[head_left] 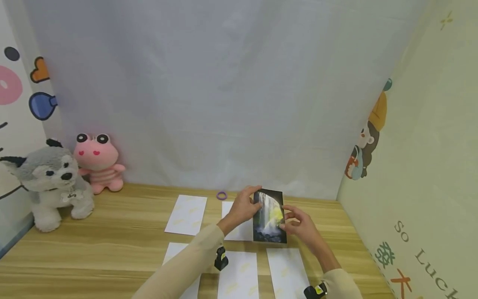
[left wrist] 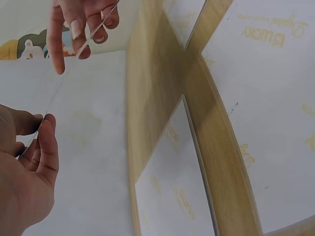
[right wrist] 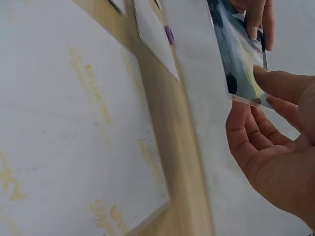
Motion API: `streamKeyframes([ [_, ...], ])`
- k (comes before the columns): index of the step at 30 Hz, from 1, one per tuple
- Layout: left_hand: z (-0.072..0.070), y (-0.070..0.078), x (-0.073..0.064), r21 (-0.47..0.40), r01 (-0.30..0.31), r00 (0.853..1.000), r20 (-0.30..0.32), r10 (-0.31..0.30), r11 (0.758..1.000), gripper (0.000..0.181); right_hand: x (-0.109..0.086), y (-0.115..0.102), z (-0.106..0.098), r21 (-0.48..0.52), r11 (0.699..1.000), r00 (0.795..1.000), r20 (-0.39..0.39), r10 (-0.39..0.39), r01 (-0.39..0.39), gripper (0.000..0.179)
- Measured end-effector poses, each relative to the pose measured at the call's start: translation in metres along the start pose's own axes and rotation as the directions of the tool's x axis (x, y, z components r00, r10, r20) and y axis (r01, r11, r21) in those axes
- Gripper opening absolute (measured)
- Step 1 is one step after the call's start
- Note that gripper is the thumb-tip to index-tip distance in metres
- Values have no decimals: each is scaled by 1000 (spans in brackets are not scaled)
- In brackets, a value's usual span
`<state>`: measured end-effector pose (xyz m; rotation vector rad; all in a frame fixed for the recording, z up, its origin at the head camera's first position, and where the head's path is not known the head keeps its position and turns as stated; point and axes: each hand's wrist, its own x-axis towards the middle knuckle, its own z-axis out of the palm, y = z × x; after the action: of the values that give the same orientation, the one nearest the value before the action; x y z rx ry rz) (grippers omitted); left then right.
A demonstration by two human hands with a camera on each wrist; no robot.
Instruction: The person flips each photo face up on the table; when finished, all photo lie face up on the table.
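Observation:
A glossy photo print (head_left: 269,224) of a waterfall is held up between both hands over the far part of the table, tilted with its picture side showing. My left hand (head_left: 242,207) pinches its left edge, thumb on the front. On the opposite edge, my right hand (head_left: 301,225) grips with thumb and fingers; the right wrist view shows this thumb (right wrist: 283,84) on the picture and the fingers behind. Seen edge-on in the left wrist view, the print is a thin line. Under and around it lie white sheets (head_left: 238,274) with faint yellow lettering.
Several such sheets form two rows on the wooden table (head_left: 127,232), including one at far left (head_left: 186,215). A purple ring (head_left: 222,195) lies near the back edge, before a white curtain (head_left: 224,104). Left stand a grey plush dog (head_left: 56,178) and a pink plush frog (head_left: 98,160).

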<state>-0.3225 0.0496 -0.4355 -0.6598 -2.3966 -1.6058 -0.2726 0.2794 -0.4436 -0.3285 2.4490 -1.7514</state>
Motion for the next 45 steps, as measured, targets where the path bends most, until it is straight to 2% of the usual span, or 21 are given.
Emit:
streamKeyframes([
  [3, 2, 0, 0, 2, 4, 1000, -5, -4, 1000, 56, -5, 2, 1, 8, 1000, 1000, 8, 0, 0, 64],
  [6, 2, -1, 1, 8, 19, 1000, 15, -19, 1000, 56, -8, 4, 1, 14, 1000, 1000, 10, -9, 9, 64],
  [9, 2, -3, 1, 33, 50, 997, 59, -52, 998, 56, -8, 6, 1, 24, 1000, 1000, -4, -15, 15, 63],
  [13, 3, -5, 2, 105, 52, 991, 116, -64, 993, 60, -7, 8, 2, 13, 1000, 999, -35, -10, 10, 62],
  [16, 4, -8, 3, 186, 28, 987, 149, -56, 982, 64, -7, 11, 2, -16, 1000, 998, -63, -6, 5, 61],
  [20, 7, -12, 2, 247, 6, 979, 198, -57, 969, 68, -5, 14, 3, -54, 999, 994, -107, -7, 1, 60],
  [25, 11, -20, 0, 239, -47, 963, 268, -20, 970, 70, -1, 15, 3, -115, 993, 988, -154, -1, -17, 57],
  [27, 14, -24, 0, 251, -76, 961, 276, 4, 965, 69, 2, 16, 2, -134, 991, 987, -161, -2, -20, 57],
  [32, 20, -31, 1, 277, -94, 961, 276, 15, 956, 69, 8, 18, -4, -150, 988, 988, -157, -1, -23, 56],
  [36, 25, -30, 1, 291, -71, 958, 286, -16, 954, 70, 11, 22, -8, -170, 984, 988, -152, 19, -45, 56],
  [38, 27, -30, 0, 287, -36, 953, 299, -53, 957, 73, 13, 24, -10, -178, 983, 987, -158, 26, -55, 55],
  [42, 32, -28, -2, 269, 61, 936, 318, -148, 961, 77, 14, 27, -12, -182, 981, 987, -155, 37, -65, 55],
  [45, 35, -25, -3, 288, 105, 922, 330, -201, 952, 77, 16, 30, -13, -187, 980, 989, -143, 45, -71, 55],
])
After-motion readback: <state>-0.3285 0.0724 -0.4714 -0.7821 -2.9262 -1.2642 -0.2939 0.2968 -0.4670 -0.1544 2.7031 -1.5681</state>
